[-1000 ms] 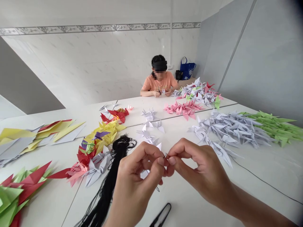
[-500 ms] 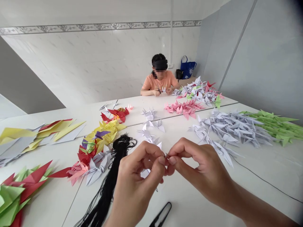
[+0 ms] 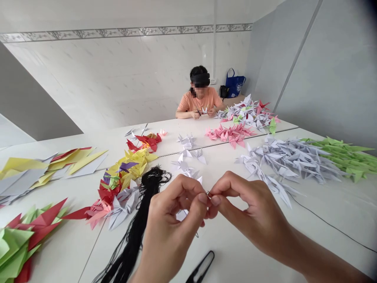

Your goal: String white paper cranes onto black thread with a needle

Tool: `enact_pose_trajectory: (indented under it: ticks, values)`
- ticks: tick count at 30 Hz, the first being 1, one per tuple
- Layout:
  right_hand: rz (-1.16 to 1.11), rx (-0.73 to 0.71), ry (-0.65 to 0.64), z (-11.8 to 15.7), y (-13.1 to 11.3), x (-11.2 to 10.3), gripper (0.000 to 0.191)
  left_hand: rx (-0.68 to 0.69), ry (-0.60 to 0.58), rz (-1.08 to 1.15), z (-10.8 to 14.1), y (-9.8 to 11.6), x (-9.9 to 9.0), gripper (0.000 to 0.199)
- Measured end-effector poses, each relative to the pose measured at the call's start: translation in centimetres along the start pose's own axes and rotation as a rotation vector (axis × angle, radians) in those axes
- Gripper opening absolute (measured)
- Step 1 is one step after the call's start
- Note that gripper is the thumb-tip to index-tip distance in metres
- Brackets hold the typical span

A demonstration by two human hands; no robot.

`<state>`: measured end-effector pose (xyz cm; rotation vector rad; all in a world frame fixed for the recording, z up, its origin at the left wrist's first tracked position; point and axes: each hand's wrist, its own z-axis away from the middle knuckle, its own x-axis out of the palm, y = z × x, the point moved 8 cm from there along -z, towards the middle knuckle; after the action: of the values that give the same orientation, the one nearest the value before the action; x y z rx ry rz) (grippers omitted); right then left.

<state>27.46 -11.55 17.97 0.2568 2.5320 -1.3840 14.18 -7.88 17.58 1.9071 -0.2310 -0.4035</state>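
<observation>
Two bare hands are meeting above the white table [image 3: 235,255], their fingertips working on a short dark strand [image 3: 208,193]. The strand is showing only as a tiny tip, pointing upward out of the pinch; the rest is lying hidden behind skin, so the direction of its long axis cannot be told. It is sitting between the two pairs of fingertips, at the narrow place where left and right are almost touching. The left hand [image 3: 173,220] is pressing thumb and index finger together at the strand, while its other fingers are curling beneath. The right hand [image 3: 250,208] is mirroring this pinch, thumb and index finger closing on the strand with hardly any gap. Below the left fingers a thin wire-like loop [image 3: 197,235] is protruding; whether it is joining the strand cannot be seen. White folded paper [image 3: 182,215] is appearing under the left hand, either held or lying beyond. A bundle of black threads [image 3: 137,226] is stretching obliquely beside the left hand, and a black looped tool [image 3: 203,269] is resting nearer the viewer. Beyond the right hand, a white crane pile [image 3: 290,159] is spreading, with a single black line [image 3: 332,226] trailing from it toward the right edge.
</observation>
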Motion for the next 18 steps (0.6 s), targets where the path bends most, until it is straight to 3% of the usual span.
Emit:
enact_pose_trajectory:
  ticks: [18]
  values:
    - [0.009,-0.027,0.016,0.14,-0.1,0.02,0.013,-0.03,0.025,0.057,-0.01,0.02,-0.02,0.018]
